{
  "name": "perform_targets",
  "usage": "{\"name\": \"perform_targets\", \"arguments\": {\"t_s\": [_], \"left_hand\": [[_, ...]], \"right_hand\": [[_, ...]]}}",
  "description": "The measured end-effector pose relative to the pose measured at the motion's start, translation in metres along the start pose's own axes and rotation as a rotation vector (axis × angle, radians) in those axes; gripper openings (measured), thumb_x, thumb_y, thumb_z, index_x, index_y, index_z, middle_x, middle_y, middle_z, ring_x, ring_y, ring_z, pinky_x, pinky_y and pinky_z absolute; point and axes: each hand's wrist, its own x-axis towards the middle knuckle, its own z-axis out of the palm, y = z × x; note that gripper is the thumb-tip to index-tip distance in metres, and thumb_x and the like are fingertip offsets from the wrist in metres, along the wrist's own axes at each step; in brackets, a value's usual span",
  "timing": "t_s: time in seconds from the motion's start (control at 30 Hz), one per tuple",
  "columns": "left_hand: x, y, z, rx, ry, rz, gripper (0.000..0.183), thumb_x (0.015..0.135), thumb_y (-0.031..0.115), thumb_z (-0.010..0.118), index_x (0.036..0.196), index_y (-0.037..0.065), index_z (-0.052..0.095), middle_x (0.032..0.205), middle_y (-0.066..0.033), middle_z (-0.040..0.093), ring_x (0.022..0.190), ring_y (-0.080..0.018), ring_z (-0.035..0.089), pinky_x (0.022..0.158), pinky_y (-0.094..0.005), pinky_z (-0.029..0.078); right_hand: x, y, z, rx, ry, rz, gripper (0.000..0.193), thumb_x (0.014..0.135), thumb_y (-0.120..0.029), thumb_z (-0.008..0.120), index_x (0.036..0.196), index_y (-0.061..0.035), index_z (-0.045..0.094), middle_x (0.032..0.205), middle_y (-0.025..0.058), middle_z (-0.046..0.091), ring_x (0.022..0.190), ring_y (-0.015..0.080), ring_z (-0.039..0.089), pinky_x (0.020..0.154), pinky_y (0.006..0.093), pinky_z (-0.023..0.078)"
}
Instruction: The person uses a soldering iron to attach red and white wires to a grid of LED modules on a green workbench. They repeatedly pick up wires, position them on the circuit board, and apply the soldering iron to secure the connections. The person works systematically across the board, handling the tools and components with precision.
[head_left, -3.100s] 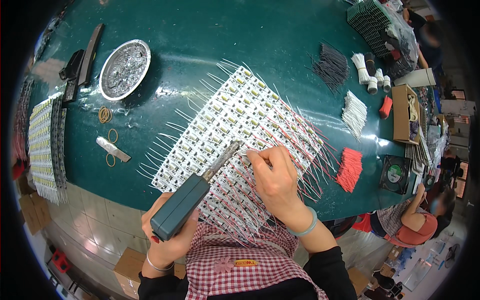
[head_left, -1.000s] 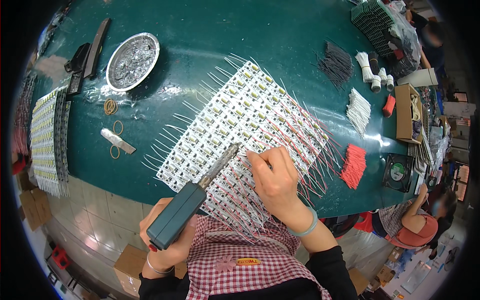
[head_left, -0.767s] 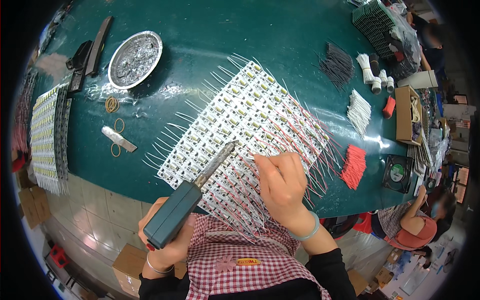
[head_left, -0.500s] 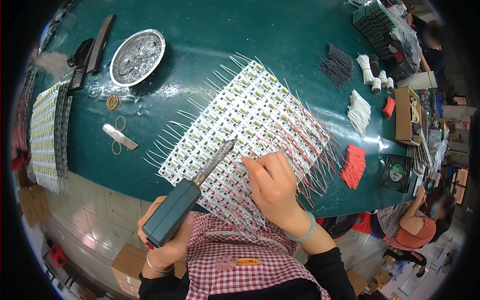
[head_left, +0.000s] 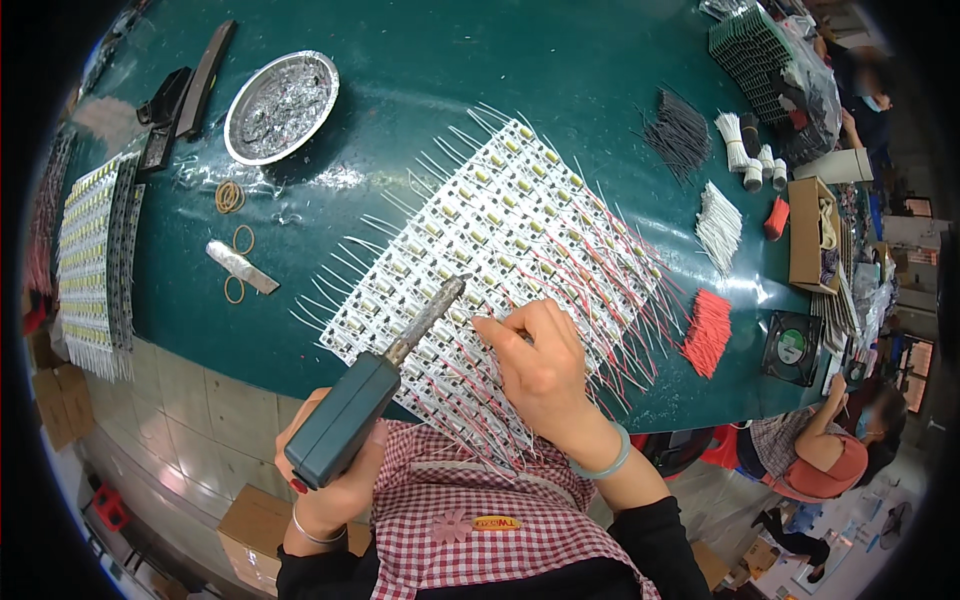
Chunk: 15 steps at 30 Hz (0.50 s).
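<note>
My left hand point(head_left: 352, 482) is wrapped round the dark green handle of a soldering gun point(head_left: 345, 415). Its grey, crusted tip reaches up and right over a panel of small white circuit boards point(head_left: 430, 230), seeming to end just above the boards. Thin white wires stick out along the panel's upper-left side, and red and white wires point(head_left: 610, 290) lie across its right part. Just right of the tip, my right hand point(head_left: 548, 375) is pinched, thumb and forefinger together low over the boards. Whatever lies between those fingertips is too small to make out.
A metal bowl of silvery scraps point(head_left: 282, 108) stands upper left, near rubber bands point(head_left: 229, 197) and a foil-wrapped bar point(head_left: 240, 266). More board panels point(head_left: 88, 265) are at far left. Black point(head_left: 678, 135), white point(head_left: 718, 228) and red wire bundles point(head_left: 707, 333), plus a fan point(head_left: 790, 345), lie right.
The soldering gun's tip has shifted slightly left. My right hand has moved a little left and down along the boards, still pinched.
</note>
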Motion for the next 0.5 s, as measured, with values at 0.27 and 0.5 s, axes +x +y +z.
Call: {"name": "perform_targets", "arguments": {"t_s": [0.27, 0.5], "left_hand": [[-0.0017, -0.0015, -0.0025, 0.0, -0.006, 0.003, 0.025, 0.072, -0.003, 0.074, 0.096, -0.008, 0.07, 0.093, -0.0175, 0.069, 0.078, -0.0236, 0.068, 0.07, -0.0306, 0.054], [-0.0057, -0.0074, -0.0025, 0.005, -0.015, 0.061, 0.023, 0.07, -0.004, 0.074, 0.092, -0.007, 0.069, 0.091, -0.0176, 0.069, 0.076, -0.0266, 0.069, 0.069, -0.0318, 0.055]], "right_hand": [[-0.0027, -0.0047, -0.0031, -0.037, 0.077, -0.029, 0.031, 0.073, 0.001, 0.068, 0.104, -0.004, 0.07, 0.076, 0.0029, 0.05, 0.073, 0.0212, 0.053, 0.063, 0.0336, 0.04], [-0.0025, -0.0017, 0.0017, -0.097, 0.138, -0.027, 0.031, 0.07, 0.002, 0.071, 0.101, -0.003, 0.071, 0.075, 0.0025, 0.052, 0.072, 0.02, 0.055, 0.06, 0.0333, 0.041]]}}
